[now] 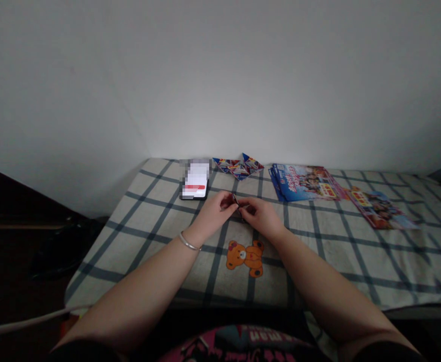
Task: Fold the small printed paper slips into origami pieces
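Observation:
My left hand [213, 210] and my right hand [260, 216] meet over the checked cloth [148, 221], fingers pinched together on a small folded piece of paper [235, 199] held between them. The paper is dark and mostly hidden by my fingers. A silver bangle [188, 243] circles my left wrist. A folded colourful paper shape [239, 166] lies farther back, near the wall.
A phone [195, 185] with a lit screen lies behind my left hand. A stack of printed leaflets [303, 182] and another leaflet [380, 207] lie to the right. An orange bear print [246, 256] marks the cloth. A white cable [20, 324] runs at lower left.

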A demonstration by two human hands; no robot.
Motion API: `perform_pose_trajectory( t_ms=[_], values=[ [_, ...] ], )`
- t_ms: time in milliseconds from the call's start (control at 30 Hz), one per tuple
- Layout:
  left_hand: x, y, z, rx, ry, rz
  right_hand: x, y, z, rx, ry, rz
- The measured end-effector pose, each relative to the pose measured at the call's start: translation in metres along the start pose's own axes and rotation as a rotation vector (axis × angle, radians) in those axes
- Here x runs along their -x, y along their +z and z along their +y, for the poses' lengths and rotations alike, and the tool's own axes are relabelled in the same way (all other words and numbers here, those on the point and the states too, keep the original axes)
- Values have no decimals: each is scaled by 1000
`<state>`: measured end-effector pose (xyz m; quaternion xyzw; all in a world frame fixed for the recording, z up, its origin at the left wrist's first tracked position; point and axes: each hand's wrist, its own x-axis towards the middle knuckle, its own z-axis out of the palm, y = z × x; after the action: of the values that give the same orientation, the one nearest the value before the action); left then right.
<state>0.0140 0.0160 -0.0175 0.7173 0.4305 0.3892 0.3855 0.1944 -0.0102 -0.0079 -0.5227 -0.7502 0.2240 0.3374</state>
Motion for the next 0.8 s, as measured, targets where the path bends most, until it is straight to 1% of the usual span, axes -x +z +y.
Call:
perform_pose_trajectory(
  t_ms=[167, 333, 433, 567, 700, 800],
  values=[
    [-1, 2, 3, 17, -14, -6, -2, 1, 2, -96, 62, -28],
    [-3, 2, -2, 58, 0, 2, -4, 0, 2, -192, 98, -63],
    [-3, 2, -4, 56, -3, 2, -4, 0, 0, -210, 131, -63],
    [-3, 1, -3, 82, 1, -36, -4, 2, 1, -218, 123, -43],
    [-2, 1, -4, 74, -5, -23, -3, 3, 4, -256, 124, -51],
    [-1, 2, -5, 33, 8, -29, -2, 3, 2, -219, 111, -60]
  ],
)
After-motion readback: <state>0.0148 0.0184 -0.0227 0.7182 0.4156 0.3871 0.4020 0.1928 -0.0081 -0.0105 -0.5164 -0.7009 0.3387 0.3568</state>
